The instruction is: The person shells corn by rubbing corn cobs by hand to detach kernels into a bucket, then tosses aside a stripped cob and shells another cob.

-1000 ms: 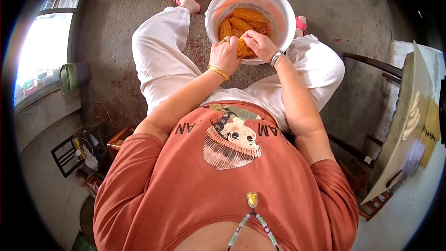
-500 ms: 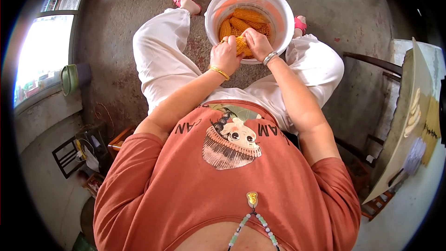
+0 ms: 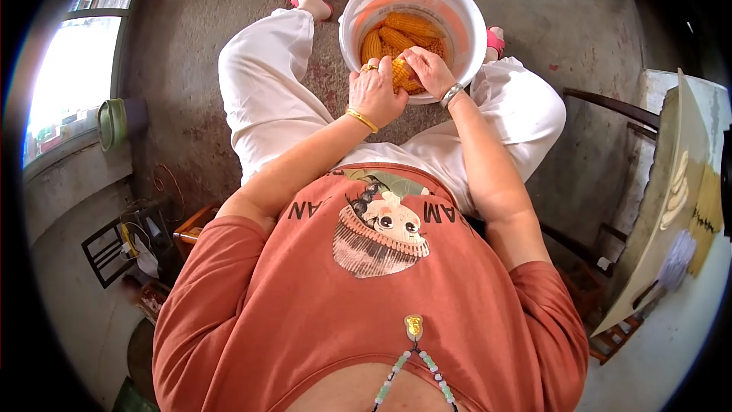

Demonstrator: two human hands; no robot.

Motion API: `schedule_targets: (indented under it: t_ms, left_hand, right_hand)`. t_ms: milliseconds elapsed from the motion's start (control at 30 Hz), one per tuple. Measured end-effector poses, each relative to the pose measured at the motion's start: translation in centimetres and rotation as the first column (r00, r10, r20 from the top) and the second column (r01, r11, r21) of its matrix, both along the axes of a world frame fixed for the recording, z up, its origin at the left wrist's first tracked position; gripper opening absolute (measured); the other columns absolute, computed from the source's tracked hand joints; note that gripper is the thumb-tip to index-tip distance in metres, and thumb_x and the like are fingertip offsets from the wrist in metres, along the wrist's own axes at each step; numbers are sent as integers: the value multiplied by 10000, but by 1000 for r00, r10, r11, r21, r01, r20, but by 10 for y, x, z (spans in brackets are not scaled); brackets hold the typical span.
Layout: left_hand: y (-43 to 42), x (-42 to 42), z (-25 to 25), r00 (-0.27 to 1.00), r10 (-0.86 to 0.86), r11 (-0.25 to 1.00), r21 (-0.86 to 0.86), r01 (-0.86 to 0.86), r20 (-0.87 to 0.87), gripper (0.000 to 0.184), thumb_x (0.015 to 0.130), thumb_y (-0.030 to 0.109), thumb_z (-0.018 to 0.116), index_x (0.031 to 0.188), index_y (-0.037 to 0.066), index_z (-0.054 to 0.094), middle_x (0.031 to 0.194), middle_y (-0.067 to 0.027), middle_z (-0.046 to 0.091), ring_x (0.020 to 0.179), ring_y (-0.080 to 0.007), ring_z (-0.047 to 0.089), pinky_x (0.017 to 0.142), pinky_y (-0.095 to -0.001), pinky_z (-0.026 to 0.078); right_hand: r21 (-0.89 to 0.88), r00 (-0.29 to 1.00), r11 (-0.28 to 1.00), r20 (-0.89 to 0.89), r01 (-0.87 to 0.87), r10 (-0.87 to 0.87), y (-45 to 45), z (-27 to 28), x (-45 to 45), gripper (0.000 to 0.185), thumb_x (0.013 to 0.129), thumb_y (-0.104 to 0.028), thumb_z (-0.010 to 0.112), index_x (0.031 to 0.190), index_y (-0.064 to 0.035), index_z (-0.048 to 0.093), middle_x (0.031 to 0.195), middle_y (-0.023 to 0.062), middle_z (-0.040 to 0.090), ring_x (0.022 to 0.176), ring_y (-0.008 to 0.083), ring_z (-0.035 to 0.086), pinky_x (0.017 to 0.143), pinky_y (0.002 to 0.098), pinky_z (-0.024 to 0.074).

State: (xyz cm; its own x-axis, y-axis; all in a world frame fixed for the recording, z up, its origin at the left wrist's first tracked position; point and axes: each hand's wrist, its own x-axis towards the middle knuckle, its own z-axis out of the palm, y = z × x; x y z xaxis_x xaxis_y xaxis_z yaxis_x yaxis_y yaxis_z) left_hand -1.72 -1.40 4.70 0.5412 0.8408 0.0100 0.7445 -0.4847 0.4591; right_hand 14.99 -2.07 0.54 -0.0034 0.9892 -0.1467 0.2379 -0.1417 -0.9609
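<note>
Yellow corn cob point(image 3: 402, 75), rows of kernels showing, sits between my two bare hands, over the near side of the round white plastic bucket point(image 3: 467, 27) with orange marking. What has just changed is small: the fingers of my left hand point(image 3: 374, 98) look straighter and lie flatter than a moment ago, when they were curled in more tightly, and my right hand point(image 3: 431, 72) has moved slightly outward. More of the kernelled surface now shows in the gap between them. I take that as a shift of hold, not a letting go, since the cob remains in place. My left hand keeps its end between thumb and fingers, and my right hand pinches the other side, its fingers bent down over the kernels; I cannot tell how hard either one presses, or whether any kernel is coming loose. Deeper in the bucket, several whole yellow corn cobs point(image 3: 414, 25) lie close together on loose yellow kernels point(image 3: 436, 46). The bucket stands on the grey concrete floor point(image 3: 183, 46) between my legs in loose white trousers point(image 3: 263, 91), so my hold stays above its opening.
</note>
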Motion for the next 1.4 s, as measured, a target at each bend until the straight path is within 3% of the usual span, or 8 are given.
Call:
schedule_targets:
  t_ms: [233, 433, 633, 733, 933, 1133, 1333, 1400]
  left_hand:
    - [3, -3, 10, 1000, 21, 999, -29, -21, -3, 506, 686, 275, 700, 1077, 41, 479, 992, -151, 549, 925, -307, 561, 789, -429, 380]
    - [11, -7, 4, 1000, 18, 999, 32, -18, -19, 500, 638, 315, 752, 1009, 69, 525, 956, -123, 545, 908, -291, 565, 781, -411, 383]
    - [11, -6, -2, 999, 30, 999, 24, -29, -23, 479, 645, 281, 734, 988, 65, 479, 934, -127, 565, 894, -294, 579, 768, -422, 400]
    - [12, -7, -8, 1000, -4, 999, 42, 3, 25, 483, 660, 273, 710, 994, 60, 433, 881, -154, 590, 778, -342, 604, 695, -444, 416]
    - [12, -4, -10, 1000, 8, 1000, -31, -7, 16, 443, 681, 241, 680, 991, 56, 423, 876, -172, 599, 801, -358, 605, 697, -458, 457]
    - [14, 2, -2, 998, 29, 988, -150, -37, -53, 451, 693, 221, 678, 998, 42, 399, 927, -202, 588, 833, -383, 597, 685, -463, 486]
    - [15, 4, -3, 997, 49, 984, -170, -58, -61, 464, 691, 228, 689, 988, 32, 391, 916, -211, 600, 850, -387, 601, 706, -457, 491]
    - [17, 6, -1, 995, 66, 975, -206, -80, -75, 472, 688, 232, 694, 990, 33, 391, 916, -214, 603, 850, -388, 602, 706, -457, 491]
  right_hand:
    - [-36, 998, 998, -38, 45, -46, 0, 2, 2, 495, 925, -477, 441, 918, -13, 614, 764, 107, 617, 733, 204, 574, 703, 309, 451]
    - [-40, 994, 999, 113, 12, -7, 0, 5, 1, 491, 921, -478, 445, 866, -15, 600, 739, 144, 601, 697, 263, 570, 670, 339, 452]
    - [-55, 981, 995, 175, -81, 90, -1, 12, -2, 483, 924, -464, 440, 884, -11, 603, 765, 171, 606, 728, 304, 584, 682, 356, 459]
    - [-12, 986, 994, 121, -110, 111, -4, 17, -7, 478, 932, -439, 431, 908, 5, 607, 801, 202, 617, 765, 338, 597, 712, 369, 468]
    - [15, 984, 1000, 176, 10, -12, -6, 15, -15, 412, 951, -339, 395, 928, 18, 600, 840, 245, 615, 817, 397, 589, 745, 405, 467]
    - [-23, 976, 1000, 218, -10, 15, -3, 15, -12, 425, 956, -330, 356, 877, 17, 588, 816, 246, 608, 795, 409, 578, 714, 426, 462]
    - [76, 958, 996, 279, 49, -69, 1, -11, -9, 405, 934, -346, 379, 836, -6, 576, 810, 211, 611, 764, 388, 580, 676, 431, 457]
    - [19, 970, 999, 237, 41, -44, 4, -19, -6, 402, 925, -354, 394, 837, -11, 583, 809, 198, 614, 755, 371, 584, 673, 424, 460]
